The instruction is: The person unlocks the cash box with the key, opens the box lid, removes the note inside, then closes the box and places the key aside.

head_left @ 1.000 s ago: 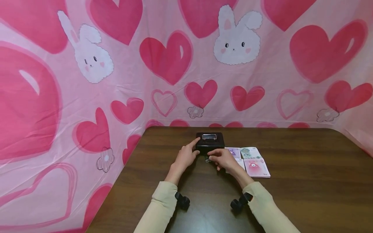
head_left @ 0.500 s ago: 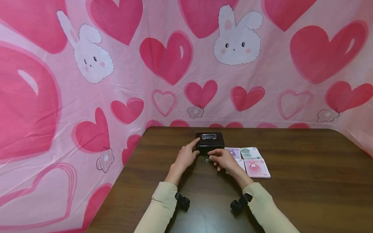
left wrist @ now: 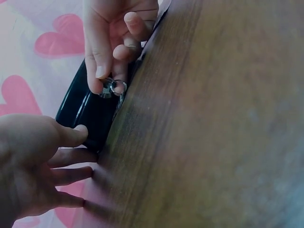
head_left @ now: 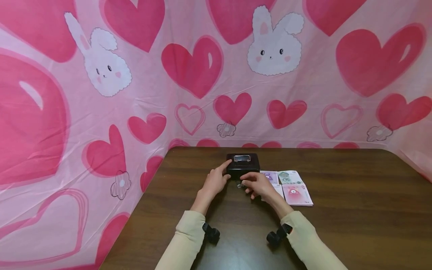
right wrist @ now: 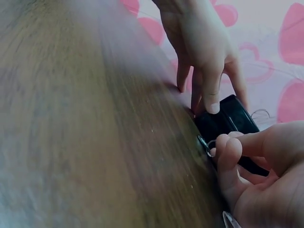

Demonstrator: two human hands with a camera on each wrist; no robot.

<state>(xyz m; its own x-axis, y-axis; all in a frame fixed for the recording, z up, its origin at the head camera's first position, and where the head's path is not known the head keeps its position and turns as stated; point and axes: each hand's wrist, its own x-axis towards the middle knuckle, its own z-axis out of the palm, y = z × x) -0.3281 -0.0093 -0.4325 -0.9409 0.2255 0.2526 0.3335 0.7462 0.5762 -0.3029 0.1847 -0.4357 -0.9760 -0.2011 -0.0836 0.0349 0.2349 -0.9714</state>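
1. Left hand [head_left: 215, 181] rested against the left front corner of a small black cash box [head_left: 243, 165], index finger stretched along its top edge, thumb pressed to its front wall, remaining fingers spread on the wood below; straight and relaxed, gripping nothing.
2. Right hand [head_left: 258, 185] sat just beside the left one, at the front face of the same box, thumb and forefinger pinched on a small metal key [left wrist: 114, 87] with a ring, set at the box front; other fingers curled under.
3. Seemingly lodged in a lock, though blurred too much in both wrist views to confirm.
4. Box stood closed, directly ahead of both hands, touching each, with a chrome handle [head_left: 242, 158] lying flat on its lid.
5. Several banknotes [head_left: 291, 185] lay flat just to the outer side of the right hand, some partly covered by it, close to the box.
6. All carried on a dark wooden table [head_left: 354, 210], backed beyond the hands by a pink cloth [head_left: 189, 75] printed with hearts and rabbits.
7. Cream sleeves [head_left: 183, 240] covered both forearms.
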